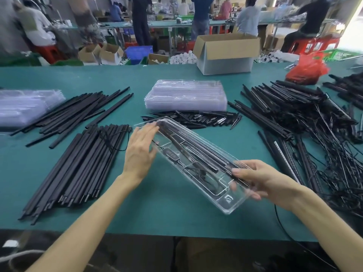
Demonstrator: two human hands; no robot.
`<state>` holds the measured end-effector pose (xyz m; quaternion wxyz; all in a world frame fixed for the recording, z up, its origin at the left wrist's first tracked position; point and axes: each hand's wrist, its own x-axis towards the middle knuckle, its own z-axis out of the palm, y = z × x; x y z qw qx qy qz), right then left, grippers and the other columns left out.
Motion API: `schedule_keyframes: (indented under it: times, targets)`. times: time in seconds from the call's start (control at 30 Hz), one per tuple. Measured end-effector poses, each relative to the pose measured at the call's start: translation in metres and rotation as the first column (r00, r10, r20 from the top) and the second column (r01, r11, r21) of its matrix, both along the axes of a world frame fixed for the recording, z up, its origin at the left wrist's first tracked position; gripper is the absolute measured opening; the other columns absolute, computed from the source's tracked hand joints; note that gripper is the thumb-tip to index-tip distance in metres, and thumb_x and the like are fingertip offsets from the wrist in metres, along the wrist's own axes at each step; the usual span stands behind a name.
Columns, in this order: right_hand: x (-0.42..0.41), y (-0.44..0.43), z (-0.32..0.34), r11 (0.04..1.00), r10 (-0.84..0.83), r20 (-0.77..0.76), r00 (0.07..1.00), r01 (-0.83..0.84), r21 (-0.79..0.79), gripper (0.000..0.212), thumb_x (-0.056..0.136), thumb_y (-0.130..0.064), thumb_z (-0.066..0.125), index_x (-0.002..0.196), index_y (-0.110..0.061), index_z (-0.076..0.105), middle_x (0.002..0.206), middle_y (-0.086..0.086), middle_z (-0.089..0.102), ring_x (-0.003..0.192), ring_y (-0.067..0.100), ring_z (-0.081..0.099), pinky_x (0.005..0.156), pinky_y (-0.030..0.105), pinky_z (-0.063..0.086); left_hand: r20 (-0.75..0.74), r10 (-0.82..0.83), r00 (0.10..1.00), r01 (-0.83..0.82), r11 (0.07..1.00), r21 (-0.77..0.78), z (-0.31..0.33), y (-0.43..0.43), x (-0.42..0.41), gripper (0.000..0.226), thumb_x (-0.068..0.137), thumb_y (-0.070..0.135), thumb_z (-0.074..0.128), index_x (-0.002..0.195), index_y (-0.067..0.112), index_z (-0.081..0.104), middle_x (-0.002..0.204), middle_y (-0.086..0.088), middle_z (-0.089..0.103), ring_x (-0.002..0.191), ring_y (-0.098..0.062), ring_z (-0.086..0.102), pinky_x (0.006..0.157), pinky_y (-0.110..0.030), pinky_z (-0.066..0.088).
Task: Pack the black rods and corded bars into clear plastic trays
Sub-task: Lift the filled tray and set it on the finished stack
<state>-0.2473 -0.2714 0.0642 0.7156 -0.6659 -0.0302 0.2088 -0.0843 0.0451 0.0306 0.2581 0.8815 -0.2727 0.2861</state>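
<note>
Noted one clear tray (225, 203) mid-worktop (167, 218), angled slantwise, loaded w/ several black rods (214, 156) plus a corded bar (182, 152), cord (198, 173) bunched in near compartment. Saw right hand (261, 181) pinching tray's near end, thumb on top, fingers beneath; left hand (140, 152) spread flat, fingertips touching far end. Couldn't tell whether lifted or resting. Judged this tray approx. full. Found plenty left: rod bundle (78, 163) at left, looser rods (74, 108) behind, tangled corded bars (304, 122) at right, short pointed pcs (196, 117) beyond. Logged empty tray stack (186, 95) centre, another far left. Reckoned task early-to-mid; made out no other filled trays.
</note>
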Motion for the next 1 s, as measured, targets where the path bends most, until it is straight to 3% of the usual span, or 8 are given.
schedule_keyframes:
  times: [0.1, 0.17, 0.33, 0.47, 0.57, 0.7, 0.87, 1.0]
  targets:
    - [-0.001, 0.012, 0.007, 0.990, -0.083, 0.036, 0.996, 0.079, 0.119, 0.052, 0.092, -0.025, 0.068, 0.117, 0.016, 0.048, 0.089, 0.021, 0.066, 0.039, 0.012, 0.044, 0.036, 0.013, 0.032, -0.021, 0.090, 0.996, -0.092, 0.978, -0.185, -0.005, 0.000, -0.001, 0.059, 0.093, -0.004, 0.057, 0.149, 0.001, 0.037, 0.161, -0.010, 0.031, 0.152, -0.021, 0.025, 0.124, -0.044, 0.024]
    - [0.002, 0.017, 0.016, 0.977, -0.144, 0.062, 0.988, 0.132, 0.165, 0.041, 0.093, -0.021, 0.066, 0.116, 0.010, 0.053, 0.087, 0.018, 0.067, 0.039, 0.012, 0.045, 0.035, 0.013, 0.033, -0.028, 0.134, 0.991, -0.136, 0.958, -0.251, -0.012, 0.002, -0.005, 0.061, 0.094, -0.006, 0.054, 0.150, -0.003, 0.031, 0.162, -0.014, 0.025, 0.153, -0.023, 0.021, 0.123, -0.045, 0.026]
    - [0.034, 0.031, 0.057, 0.952, -0.240, 0.140, 0.961, 0.205, 0.226, 0.022, 0.094, -0.024, 0.063, 0.106, -0.006, 0.065, 0.086, 0.008, 0.070, 0.043, 0.007, 0.045, 0.035, 0.012, 0.032, 0.030, 0.076, 0.997, -0.075, 0.997, -0.026, -0.033, 0.004, -0.014, 0.052, 0.087, -0.014, 0.051, 0.138, -0.008, 0.047, 0.153, -0.020, 0.039, 0.146, -0.032, 0.034, 0.120, -0.052, 0.029]
    - [0.085, 0.054, 0.093, 0.931, -0.292, 0.175, 0.940, 0.238, 0.275, 0.012, 0.095, -0.020, 0.064, 0.100, -0.010, 0.066, 0.093, 0.008, 0.072, 0.048, 0.008, 0.046, 0.043, 0.012, 0.035, -0.161, -0.004, 0.987, 0.025, 0.991, 0.128, -0.040, 0.000, -0.012, 0.037, 0.089, -0.009, 0.056, 0.125, 0.000, 0.063, 0.143, -0.011, 0.054, 0.135, -0.028, 0.051, 0.114, -0.043, 0.040]
    - [0.130, 0.080, 0.113, 0.895, -0.332, 0.137, 0.933, 0.265, 0.358, 0.012, 0.096, -0.016, 0.064, 0.103, -0.005, 0.063, 0.093, 0.009, 0.075, 0.052, 0.008, 0.054, 0.049, 0.012, 0.046, -0.244, 0.045, 0.969, -0.015, 0.992, 0.124, -0.043, 0.002, -0.011, 0.040, 0.096, 0.002, 0.054, 0.135, 0.004, 0.058, 0.147, -0.006, 0.052, 0.137, -0.020, 0.048, 0.118, -0.031, 0.035]
    - [0.193, 0.117, 0.130, 0.870, -0.339, 0.111, 0.934, 0.266, 0.415, 0.012, 0.097, -0.012, 0.063, 0.098, 0.000, 0.062, 0.100, 0.015, 0.071, 0.053, 0.011, 0.056, 0.050, 0.012, 0.049, -0.292, 0.084, 0.953, -0.053, 0.992, 0.111, -0.043, 0.003, -0.008, 0.043, 0.100, 0.010, 0.051, 0.143, 0.010, 0.054, 0.150, -0.001, 0.050, 0.142, -0.014, 0.041, 0.119, -0.019, 0.020]
    - [0.256, 0.156, 0.144, 0.846, -0.343, 0.142, 0.929, 0.239, 0.477, 0.015, 0.098, -0.012, 0.061, 0.103, 0.002, 0.062, 0.082, 0.008, 0.071, 0.056, 0.013, 0.056, 0.051, 0.015, 0.049, -0.352, 0.132, 0.927, -0.112, 0.991, 0.076, -0.046, 0.003, -0.001, 0.044, 0.104, 0.018, 0.045, 0.148, 0.014, 0.048, 0.155, 0.002, 0.044, 0.147, -0.011, 0.031, 0.124, -0.023, 0.013]
    - [0.287, 0.184, 0.133, 0.871, -0.296, 0.189, 0.936, 0.182, 0.457, 0.023, 0.097, -0.017, 0.065, 0.109, 0.000, 0.056, 0.096, 0.014, 0.070, 0.059, 0.018, 0.059, 0.055, 0.021, 0.053, -0.359, 0.141, 0.923, -0.107, 0.988, 0.112, -0.047, 0.004, 0.001, 0.046, 0.103, 0.016, 0.046, 0.150, 0.019, 0.046, 0.152, 0.005, 0.046, 0.145, -0.013, 0.033, 0.123, -0.024, 0.017]
